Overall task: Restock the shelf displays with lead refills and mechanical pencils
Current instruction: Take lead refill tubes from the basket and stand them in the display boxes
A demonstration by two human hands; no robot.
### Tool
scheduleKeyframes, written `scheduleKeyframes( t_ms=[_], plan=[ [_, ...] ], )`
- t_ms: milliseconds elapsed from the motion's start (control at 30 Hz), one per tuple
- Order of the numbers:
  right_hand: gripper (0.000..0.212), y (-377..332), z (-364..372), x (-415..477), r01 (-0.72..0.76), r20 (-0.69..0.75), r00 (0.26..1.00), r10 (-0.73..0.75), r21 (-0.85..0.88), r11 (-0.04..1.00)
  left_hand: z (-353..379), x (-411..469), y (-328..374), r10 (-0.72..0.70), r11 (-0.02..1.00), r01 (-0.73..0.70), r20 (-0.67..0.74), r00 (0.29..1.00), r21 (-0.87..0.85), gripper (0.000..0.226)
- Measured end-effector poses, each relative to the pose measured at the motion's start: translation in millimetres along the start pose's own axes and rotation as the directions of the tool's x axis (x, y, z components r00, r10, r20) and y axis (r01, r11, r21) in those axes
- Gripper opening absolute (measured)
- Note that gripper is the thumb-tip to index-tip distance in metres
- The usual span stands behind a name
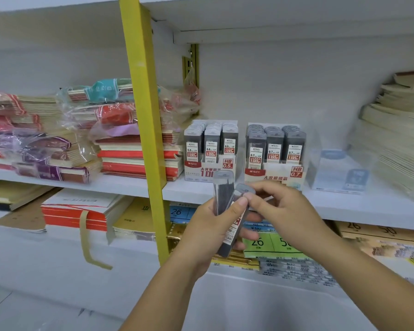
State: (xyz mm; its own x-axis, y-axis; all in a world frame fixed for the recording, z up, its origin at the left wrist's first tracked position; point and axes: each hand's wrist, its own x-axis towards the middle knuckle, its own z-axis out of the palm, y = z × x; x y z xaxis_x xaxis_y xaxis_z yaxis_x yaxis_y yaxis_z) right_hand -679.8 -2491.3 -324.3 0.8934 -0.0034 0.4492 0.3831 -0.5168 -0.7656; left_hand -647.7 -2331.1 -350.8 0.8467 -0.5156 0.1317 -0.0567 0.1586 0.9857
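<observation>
Two grey lead refill cases are fanned out in my left hand, in front of the white shelf. My right hand pinches the top of the right-hand case with thumb and forefinger. Just behind, on the shelf, stand two display boxes of refill cases: the HB 0.5 box on the left and the HB 0.7 box on the right. Both boxes hold several upright cases in rows. No mechanical pencils are in view.
A yellow upright post divides the shelving at the left of the boxes. Stacks of notebooks fill the left bay and the far right. A clear plastic box sits right of the 0.7 box. Paper packs lie on the lower shelf.
</observation>
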Motion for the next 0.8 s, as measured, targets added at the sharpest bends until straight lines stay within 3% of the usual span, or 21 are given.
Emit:
scheduleKeyframes(
  t_ms=[233,400,500,633,700,800],
  plan=[
    [0.011,6.7,-15.3,2.6,-0.096,-0.146,0.98,0.134,0.245,0.965,-3.5,1.1,-3.3,-0.055,0.991,0.068,0.112,0.992,-0.114,0.031],
    [0.022,7.5,-19.7,-1.0,-0.074,-0.114,0.985,0.127,0.386,0.92,-5.6,0.8,-7.0,-0.041,0.994,0.052,0.107,0.993,-0.097,0.039],
    [0.024,-0.5,-27.4,3.3,0.052,-0.206,0.979,-0.001,0.242,0.969,-6.4,2.7,-5.8,-0.027,0.998,0.033,0.1,0.995,-0.057,0.031],
    [0.031,-23.6,-55.6,29.2,0.271,-0.408,0.885,-0.224,0.063,0.96,-9.7,7.3,-4.8,0.007,0.999,-0.004,0.074,0.997,-0.042,0.021],
    [0.031,-30.3,-66.5,47.5,0.3,-0.376,0.868,-0.324,-0.123,0.946,-11.4,8.6,-5.6,0.013,0.999,-0.011,0.042,0.999,-0.039,0.019],
    [0.025,-27.9,-69.8,71.2,0.247,-0.247,0.905,-0.347,-0.36,0.9,-14.2,10.6,-7.4,0.017,0.997,-0.019,-0.026,1.0,-0.077,0.017]
  ],
)
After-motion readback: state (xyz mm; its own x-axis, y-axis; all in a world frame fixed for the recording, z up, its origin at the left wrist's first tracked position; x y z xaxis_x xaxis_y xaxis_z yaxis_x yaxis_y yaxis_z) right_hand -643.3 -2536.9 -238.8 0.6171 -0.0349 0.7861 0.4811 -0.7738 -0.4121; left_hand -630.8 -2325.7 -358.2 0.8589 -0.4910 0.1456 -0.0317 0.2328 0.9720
